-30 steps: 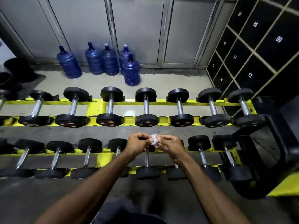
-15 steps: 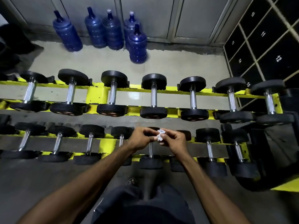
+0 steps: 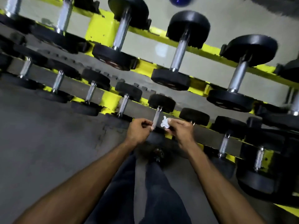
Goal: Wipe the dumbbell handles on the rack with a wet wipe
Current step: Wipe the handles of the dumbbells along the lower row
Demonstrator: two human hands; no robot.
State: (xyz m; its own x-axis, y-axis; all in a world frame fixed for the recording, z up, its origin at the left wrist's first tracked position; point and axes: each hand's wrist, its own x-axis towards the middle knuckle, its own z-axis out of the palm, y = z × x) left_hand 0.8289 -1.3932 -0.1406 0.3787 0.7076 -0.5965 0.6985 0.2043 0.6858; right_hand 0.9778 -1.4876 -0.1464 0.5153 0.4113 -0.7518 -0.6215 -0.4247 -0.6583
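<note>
Floor (image 3: 48, 143): dark grey rubber mat, jigsaw-edged tiles, fills left and lower frame; paler concrete beyond rack, top of frame. Bottle (image 3: 179, 0): blue, base only, top-centre edge. Rack (image 3: 111, 101): yellow, 2 tiers, both running upper left to lower right across the tilted view. Dumbbells (image 3: 179, 50): black round heads, chrome bars; larger on upper tier, smaller on lower; some motion blur. Handle (image 3: 157, 117): lower tier, centre frame; long axis near-vertical in frame, top leaning slightly right, crosswise to the rails; far head (image 3: 161, 102) above it, near head hidden behind hands. Wipe (image 3: 164, 122): small white crumpled wad, centre frame, just right of handle; contact w/ handle can't be told. R hand (image 3: 181, 131): pinches wipe btwn thumb and fingertips. L hand (image 3: 138, 131): just left of handle, fingers curled, tips at handle's near end; can't tell whether they pinch it. Legs (image 3: 145, 191): dark trousers, bottom centre.
</note>
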